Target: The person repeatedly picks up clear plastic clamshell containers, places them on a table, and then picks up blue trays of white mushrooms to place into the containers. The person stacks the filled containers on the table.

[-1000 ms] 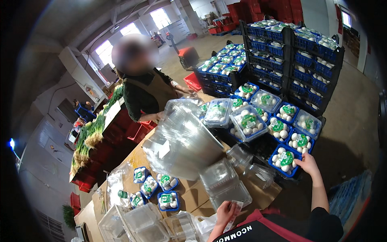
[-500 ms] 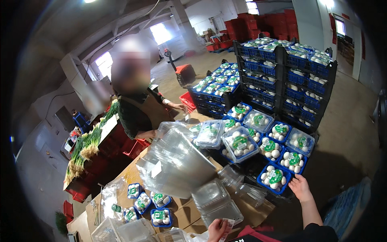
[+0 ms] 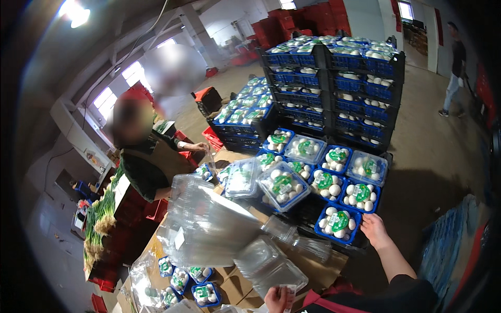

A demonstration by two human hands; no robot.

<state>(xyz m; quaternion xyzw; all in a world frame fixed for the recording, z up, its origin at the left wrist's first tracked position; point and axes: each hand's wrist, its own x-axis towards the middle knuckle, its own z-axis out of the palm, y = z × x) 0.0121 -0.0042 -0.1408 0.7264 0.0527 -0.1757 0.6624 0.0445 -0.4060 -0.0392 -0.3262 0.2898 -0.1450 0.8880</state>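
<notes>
Right hand (image 3: 376,232): its fingers are loosely spread at the right corner of the nearest square blue plastic tray (image 3: 355,232) of white mushrooms; we judge they steady or square it, but cannot tell whether they press on it.
Left hand (image 3: 275,300): its fingers are closed on a white printed paper strip (image 3: 289,296), held low and close to the body, probably to have it within easy reach.
Nearest tray: it stands open at the near end of the blue rows, a round green sticker (image 3: 340,221) on its mushrooms; we take the tight rows as saving room.
Clear boxes: one clear plastic box (image 3: 283,186) lies tilted over neighbouring trays, seemingly for want of room.
Surface: on the brown cardboard-topped surface (image 3: 326,271) we see a nested pile of clear plastic containers (image 3: 203,224), perhaps stacked to stay compact, with smaller blue mushroom trays (image 3: 207,304) left of it.
Behind: tall black plastic crates (image 3: 322,73) hold more blue trays, tiered.
Hard to make out: our right fingertips' contact, the strip's lower end, the support under the rows, and what the co-worker's hand (image 3: 198,147) holds; the lower edge cuts off our left forearm.
</notes>
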